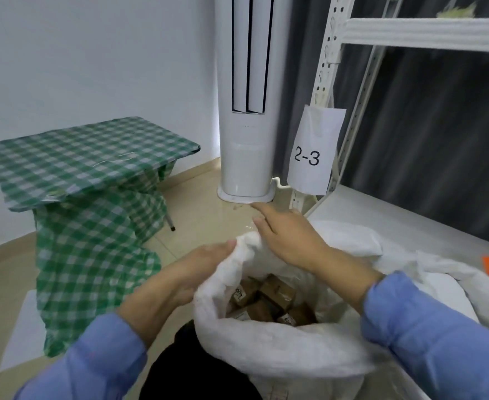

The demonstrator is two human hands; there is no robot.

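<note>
White woven plastic sack [266,350] is sitting right in front of the person, its right side slumped against the low board of a white metal shelf rack [381,215]. The left hand [206,264] has the bunched-up rim on the far left side, thumb over the top and fingers tucked behind the fabric, so that's a proper closed grip on the cloth. The right hand [289,235] is just right of that grip, laid flat over the far rim with fingers out straight and holding nothing. It looks more like it's pushing the edge back than grabbing it.

Progress-wise I'd say the opening part is mostly done. The mouth gapes wide, and straight below the grip there's a pile of small brown cardboard boxes [269,298] with labels, all inside the sack. None is out on the shelf board as far as I can see, so the actual unpacking hasn't started. Beyond the grip stands a tall white floor air conditioner [246,140], and well off to the left of it a folding table under a green checked cloth [93,157].
</note>
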